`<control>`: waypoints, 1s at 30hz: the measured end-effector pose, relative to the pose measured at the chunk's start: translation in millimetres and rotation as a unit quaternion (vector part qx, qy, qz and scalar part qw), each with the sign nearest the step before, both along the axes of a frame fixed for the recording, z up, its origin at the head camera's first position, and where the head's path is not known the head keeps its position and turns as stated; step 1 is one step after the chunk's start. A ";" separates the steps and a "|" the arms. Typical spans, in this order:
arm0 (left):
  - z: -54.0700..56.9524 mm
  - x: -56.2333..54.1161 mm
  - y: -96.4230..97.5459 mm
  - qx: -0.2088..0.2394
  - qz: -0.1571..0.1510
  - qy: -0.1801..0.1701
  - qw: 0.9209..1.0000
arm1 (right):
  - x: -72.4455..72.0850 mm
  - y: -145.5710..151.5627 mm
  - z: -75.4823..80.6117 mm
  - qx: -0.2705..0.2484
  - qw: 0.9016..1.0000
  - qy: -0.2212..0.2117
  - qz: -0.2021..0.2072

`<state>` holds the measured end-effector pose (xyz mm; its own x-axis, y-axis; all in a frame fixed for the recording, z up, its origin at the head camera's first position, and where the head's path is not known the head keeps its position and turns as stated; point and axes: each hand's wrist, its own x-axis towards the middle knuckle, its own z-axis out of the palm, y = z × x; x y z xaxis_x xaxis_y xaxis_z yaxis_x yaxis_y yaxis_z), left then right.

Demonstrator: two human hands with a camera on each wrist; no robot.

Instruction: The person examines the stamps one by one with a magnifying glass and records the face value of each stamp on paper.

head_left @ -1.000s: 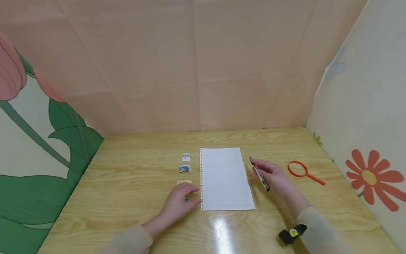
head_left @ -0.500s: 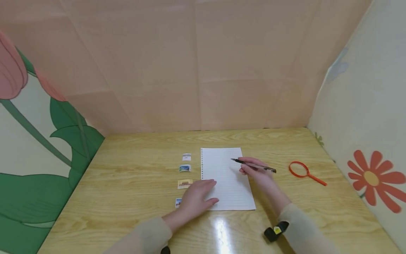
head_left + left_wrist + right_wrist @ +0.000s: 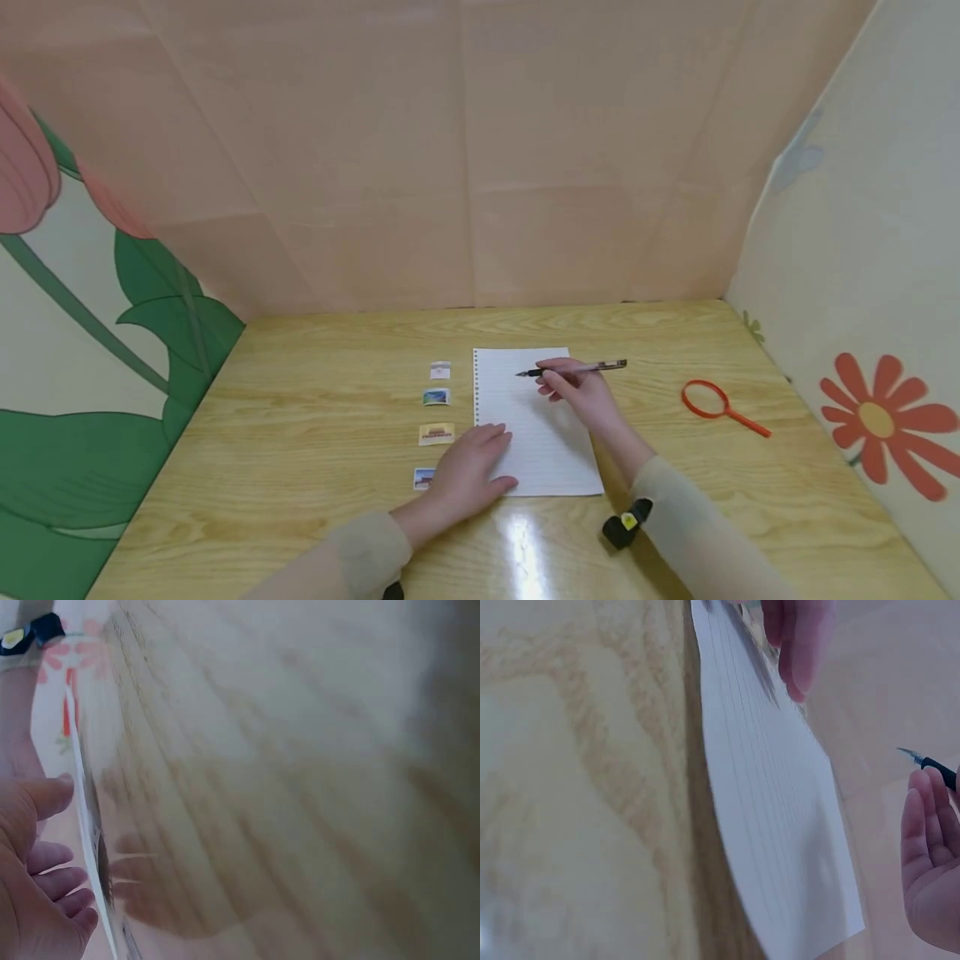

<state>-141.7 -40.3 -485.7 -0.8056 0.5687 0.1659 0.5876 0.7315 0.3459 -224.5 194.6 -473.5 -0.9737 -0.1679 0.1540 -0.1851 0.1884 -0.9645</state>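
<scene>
My right hand (image 3: 581, 396) pinches a pen (image 3: 600, 367) over the upper part of a lined sheet of paper (image 3: 540, 442). The pen's tip points left, and in the right wrist view its tip (image 3: 911, 754) shows above the page. My left hand (image 3: 468, 471), fingers extended, lies over the sheet's lower left edge. Beside the paper, a column of small picture stamps runs down the table: a pale one (image 3: 440, 370), a blue-green one (image 3: 436, 397), a yellow one (image 3: 437, 434) and a blue one (image 3: 423, 478), the last partly hidden by my left hand.
A red magnifying glass (image 3: 726, 410) lies on the wooden table (image 3: 300, 433) to the right. A pink backdrop (image 3: 360, 167) stands behind the table, and walls painted with flowers flank it. A dark wrist device (image 3: 622, 525) sits at my right sleeve.
My left hand has moved right from the stamps onto the sheet, uncovering the yellow stamp. My right hand has brought the pen leftward over the page, its tip turned left.
</scene>
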 end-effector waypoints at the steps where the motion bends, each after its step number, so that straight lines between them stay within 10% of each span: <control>1: -0.6 0.1 -0.2 -0.002 -0.001 -0.001 1.000 | -1.9 -1.5 0.3 -0.005 1.000 -0.002 0.002; 30: -2.9 1.9 -2.0 -0.023 -0.003 -0.004 1.000 | -47.8 -47.4 -28.3 0.136 0.990 0.017 -0.031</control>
